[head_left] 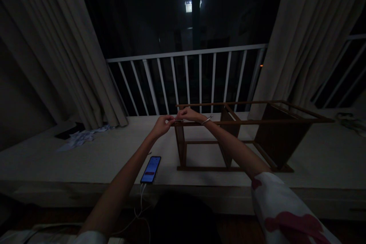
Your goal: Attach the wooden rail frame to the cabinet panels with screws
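Observation:
A brown wooden shelf frame (206, 123) lies on its side on the white ledge. Both hands meet at the left end of its upper rail. My left hand (163, 125) is closed in a pinch just beyond the rail's end. Close beside it, my right hand (187, 114) is closed with curled fingers over the rail and wears a bracelet (207, 119) at the wrist. Between the fingertips shows a thin pale rod (179, 121), too small and dim to name. What the right fingers grip, if anything, is hidden.
A lit phone (150, 169) with a white cable (141, 198) lies on the ledge (120, 160) near its front edge. Crumpled papers (82, 137) lie at the left. White railings (200, 76) and curtains (65, 45) stand behind. The room is dim.

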Motion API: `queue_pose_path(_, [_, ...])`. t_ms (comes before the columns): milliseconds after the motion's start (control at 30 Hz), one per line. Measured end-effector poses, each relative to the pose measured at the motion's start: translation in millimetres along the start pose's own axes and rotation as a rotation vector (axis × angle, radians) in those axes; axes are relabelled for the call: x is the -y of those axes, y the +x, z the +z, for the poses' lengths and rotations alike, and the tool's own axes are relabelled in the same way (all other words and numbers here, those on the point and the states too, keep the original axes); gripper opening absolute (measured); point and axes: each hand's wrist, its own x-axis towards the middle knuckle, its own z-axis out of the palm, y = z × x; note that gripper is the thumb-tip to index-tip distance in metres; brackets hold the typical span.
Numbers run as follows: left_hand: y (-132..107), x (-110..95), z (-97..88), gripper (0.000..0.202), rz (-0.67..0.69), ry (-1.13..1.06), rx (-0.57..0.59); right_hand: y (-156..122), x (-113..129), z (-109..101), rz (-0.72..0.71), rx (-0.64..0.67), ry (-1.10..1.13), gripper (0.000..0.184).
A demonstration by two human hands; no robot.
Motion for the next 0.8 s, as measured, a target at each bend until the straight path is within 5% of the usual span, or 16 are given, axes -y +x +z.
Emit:
queue_pose_path(333, [-3.7, -2.3, -3.3, 0.017, 0.109, 0.209, -0.042, -0.5, 2.8, 0.7, 0.016, 0.044, 0.003, 0.030])
queue_pose_path(800, [-4.4, -4.6, -3.1, 0.012, 0.082, 0.188, -0.015, -2.1, 8.5, 1.3, 0.047, 0.108, 0.059, 0.033])
